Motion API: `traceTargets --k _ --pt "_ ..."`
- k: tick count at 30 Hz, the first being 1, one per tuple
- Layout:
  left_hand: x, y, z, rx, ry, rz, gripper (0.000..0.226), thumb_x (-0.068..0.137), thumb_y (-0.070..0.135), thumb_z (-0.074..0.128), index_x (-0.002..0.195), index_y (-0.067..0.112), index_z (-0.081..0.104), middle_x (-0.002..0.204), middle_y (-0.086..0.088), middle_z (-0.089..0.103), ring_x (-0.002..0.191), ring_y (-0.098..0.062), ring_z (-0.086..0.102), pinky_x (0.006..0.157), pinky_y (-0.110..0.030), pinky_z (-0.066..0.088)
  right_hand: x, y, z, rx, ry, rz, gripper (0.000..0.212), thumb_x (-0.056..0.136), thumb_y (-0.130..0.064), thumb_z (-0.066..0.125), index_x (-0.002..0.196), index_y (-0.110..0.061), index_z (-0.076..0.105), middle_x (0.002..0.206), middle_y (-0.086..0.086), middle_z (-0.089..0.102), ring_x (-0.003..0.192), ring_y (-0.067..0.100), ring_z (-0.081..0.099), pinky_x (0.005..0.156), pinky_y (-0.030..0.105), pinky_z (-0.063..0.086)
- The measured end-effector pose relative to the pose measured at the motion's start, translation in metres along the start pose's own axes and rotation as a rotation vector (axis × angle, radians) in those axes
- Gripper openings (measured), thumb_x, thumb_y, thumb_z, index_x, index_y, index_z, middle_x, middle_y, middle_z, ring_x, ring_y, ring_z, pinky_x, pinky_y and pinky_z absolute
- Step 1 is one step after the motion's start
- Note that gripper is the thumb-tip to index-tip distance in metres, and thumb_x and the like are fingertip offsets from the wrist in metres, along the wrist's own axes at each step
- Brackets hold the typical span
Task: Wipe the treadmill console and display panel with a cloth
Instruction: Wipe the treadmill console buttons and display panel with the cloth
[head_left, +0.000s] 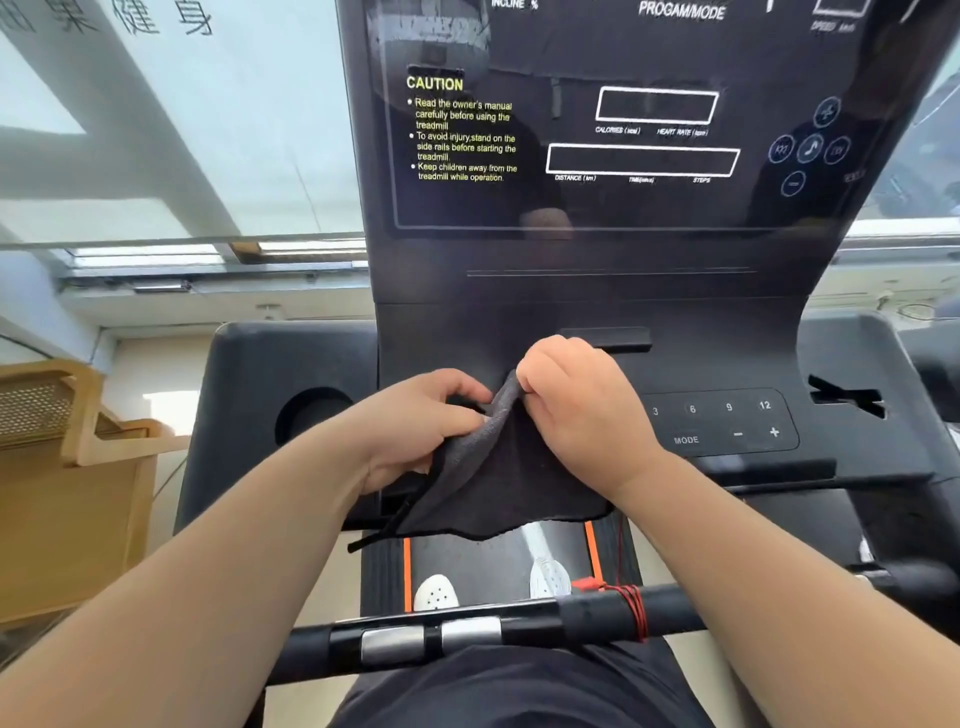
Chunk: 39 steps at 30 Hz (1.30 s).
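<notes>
Cloth (511, 483) pinched by left hand (421, 423) and right hand (579, 402), display panel (639, 208) reading CAUTION, console (719, 422) marked MODE

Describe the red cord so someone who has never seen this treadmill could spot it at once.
Find the black handlebar running across the bottom of the view. Follow it right, past two silver grip plates, to the red cord wound round the bar. It is thin and red, unlike the orange strips edging the belt behind it.
</notes>
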<state>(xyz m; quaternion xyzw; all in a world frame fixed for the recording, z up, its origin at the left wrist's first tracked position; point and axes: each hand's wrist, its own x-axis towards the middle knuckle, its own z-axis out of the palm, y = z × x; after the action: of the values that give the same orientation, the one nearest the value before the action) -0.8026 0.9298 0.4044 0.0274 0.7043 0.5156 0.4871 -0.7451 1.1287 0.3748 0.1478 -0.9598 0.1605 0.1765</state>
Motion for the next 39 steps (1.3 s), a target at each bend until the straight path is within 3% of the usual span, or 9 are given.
traceTargets --k 2,5,14,17,20,23,27,34,39 --pt "0.001 0.003 0.003 0.008 -0.028 0.025 0.028 0.090 0.006 0.061 0.114 0.021 0.067 0.077 -0.005 0.069 0.064 -0.015 0.058 0.051 -0.023 0.041 0.001 -0.001 -0.001 -0.007 0.046 -0.010 0.012 0.090 -0.010 0.050 0.088 -0.019 0.042 0.086 0.009 0.055 0.071 0.032 0.044 0.061 0.046 0.039" --pt "0.006 0.004 0.001 0.179 0.226 0.133 0.008 0.086 0.008 0.071 0.091 0.015 0.072 0.058 0.007 0.064 0.051 -0.008 0.054 0.052 -0.020 0.044 0.000 0.000 -0.001 -0.030 0.086 0.000 0.006 0.087 -0.007 0.052 0.083 -0.011 0.050 0.085 0.011 0.055 0.071 0.033 0.045 0.061 0.046 0.039" --pt "0.012 0.009 -0.032 0.479 0.639 0.400 0.009 0.083 0.024 0.074 0.075 0.021 0.073 0.070 0.004 0.070 0.071 -0.014 0.065 0.065 -0.029 0.047 0.000 -0.005 0.009 -0.091 0.049 0.088 0.008 0.085 -0.004 0.060 0.088 -0.011 0.059 0.090 0.006 0.059 0.077 0.031 0.050 0.065 0.049 0.045" --pt "0.015 0.011 -0.048 0.551 0.776 0.423 0.007 0.082 0.027 0.075 0.088 0.024 0.072 0.080 0.009 0.068 0.078 -0.014 0.062 0.076 -0.029 0.048 0.006 -0.029 0.019 0.018 0.051 0.134 0.024 0.085 -0.016 0.061 0.108 -0.009 0.067 0.115 0.011 0.066 0.103 0.036 0.062 0.087 0.051 0.051" --pt "0.012 0.001 -0.058 0.511 0.925 0.430 0.008 0.088 0.029 0.067 0.092 0.022 0.069 0.087 0.004 0.068 0.083 -0.019 0.063 0.083 -0.035 0.049 0.012 -0.061 0.044 0.001 -0.206 0.197 0.057 0.096 -0.053 0.049 0.146 -0.025 0.053 0.159 0.011 0.042 0.148 0.036 0.035 0.120 0.058 0.027" --pt "0.001 -0.023 -0.058 0.524 0.907 0.419 0.017 0.096 0.027 0.057 0.097 0.019 0.071 0.090 0.002 0.070 0.086 -0.019 0.063 0.082 -0.034 0.048 0.006 -0.077 0.063 -0.134 -0.443 0.147 0.070 0.098 -0.071 0.031 0.160 -0.040 0.026 0.173 0.002 0.006 0.159 0.032 0.000 0.125 0.062 0.004" --pt "-0.013 -0.055 -0.056 0.530 0.776 0.459 0.021 0.099 0.020 0.055 0.109 0.018 0.074 0.104 0.004 0.071 0.098 -0.018 0.063 0.093 -0.036 0.048 -0.028 -0.053 0.050 -0.184 -0.503 0.003 0.076 0.095 -0.072 0.034 0.161 -0.036 0.025 0.172 -0.004 0.012 0.159 0.027 0.008 0.126 0.058 0.009" --pt "-0.023 -0.075 -0.052 0.556 0.731 0.448 0.039 0.096 0.028 0.042 0.118 0.019 0.073 0.115 0.009 0.072 0.111 -0.017 0.061 0.094 -0.030 0.043 -0.004 -0.031 0.051 -0.277 -0.439 0.356 0.087 0.094 -0.076 0.027 0.164 -0.026 0.014 0.173 0.007 -0.003 0.158 0.035 -0.005 0.123 0.063 0.002" --pt "-0.027 -0.077 -0.053 0.435 0.867 0.484 0.039 0.094 0.025 0.042 0.115 0.012 0.072 0.111 0.000 0.072 0.106 -0.017 0.062 0.093 -0.030 0.045 0.020 -0.084 0.080 -0.188 -0.451 0.086 0.080 0.096 -0.069 0.036 0.162 -0.027 0.025 0.173 0.001 0.007 0.159 0.030 0.002 0.125 0.062 0.005"
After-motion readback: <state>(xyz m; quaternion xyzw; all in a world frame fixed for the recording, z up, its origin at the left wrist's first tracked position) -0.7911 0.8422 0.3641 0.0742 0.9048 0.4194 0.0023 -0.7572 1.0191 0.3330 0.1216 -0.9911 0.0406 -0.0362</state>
